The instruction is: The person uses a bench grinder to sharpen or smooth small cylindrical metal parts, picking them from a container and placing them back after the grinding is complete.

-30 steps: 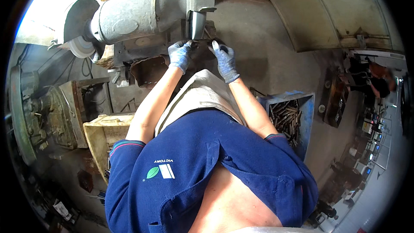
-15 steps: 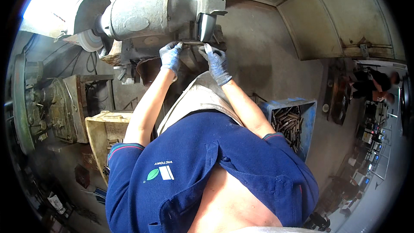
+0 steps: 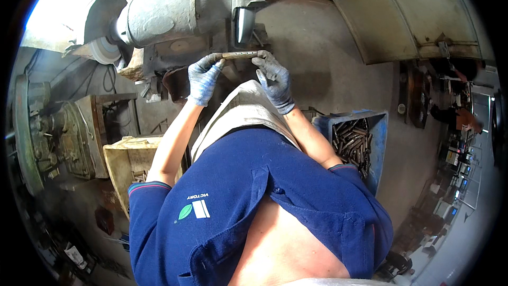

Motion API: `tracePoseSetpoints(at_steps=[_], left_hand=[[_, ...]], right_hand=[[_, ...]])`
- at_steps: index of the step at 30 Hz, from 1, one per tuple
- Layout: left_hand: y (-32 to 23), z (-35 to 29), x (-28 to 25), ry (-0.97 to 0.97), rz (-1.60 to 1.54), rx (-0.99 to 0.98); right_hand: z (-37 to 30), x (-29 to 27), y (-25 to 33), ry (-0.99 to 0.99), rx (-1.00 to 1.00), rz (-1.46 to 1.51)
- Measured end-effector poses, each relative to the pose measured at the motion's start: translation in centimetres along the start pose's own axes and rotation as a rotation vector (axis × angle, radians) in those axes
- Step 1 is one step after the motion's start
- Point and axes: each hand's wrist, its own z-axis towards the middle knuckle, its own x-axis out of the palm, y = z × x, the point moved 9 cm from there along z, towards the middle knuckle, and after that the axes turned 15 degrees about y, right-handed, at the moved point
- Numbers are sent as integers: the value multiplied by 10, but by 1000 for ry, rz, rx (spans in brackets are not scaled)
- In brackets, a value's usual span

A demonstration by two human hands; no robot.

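A slender metal bar with a row of small holes lies level between my hands. Its left end is pinched in the gloved fingers of my left hand. At the other end, my right hand grips it between thumb and fingertips, the other fingers curled. Both gloves are blue and white with grey fingers. Just beyond the bar is the wheel end of a bench grinder; the bar is apart from it. A pale round wheel sits at the grinder's left end.
To my right stands a blue bin heaped with metal parts. A worn yellowish bin holding some parts is on my left, near a green machine. Metal panels rise at far right. Another person is at the right edge.
The bar has come away from the grinder's wheel end toward me and turned so its holed side shows. Both hands have shifted with it, the right one opening out slightly.
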Motion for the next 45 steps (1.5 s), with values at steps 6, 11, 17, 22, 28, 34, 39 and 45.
tracePoseSetpoints(at_steps=[6,11,17,22,28,34,39,45], left_hand=[[-9,5,9,3,123,-120],[-3,4,11,-73,190,-128],[3,7,18,60,28,-56],[6,4,6,21,76,-74],[-6,-3,21,-37,121,-334],[30,1,8,-10,-27,-84],[22,5,9,-33,68,-89],[20,9,12,-47,-5,-80]], right_hand=[[2,-11,15,-22,-58,-109],[-3,-15,13,-55,-28,-148],[-3,-15,-14,-128,18,1],[2,-9,-3,-126,10,24],[-13,-15,-8,-29,243,2],[-16,-11,-32,-58,104,15],[-11,-10,-37,-23,144,101],[-11,-9,-37,-39,125,83]])
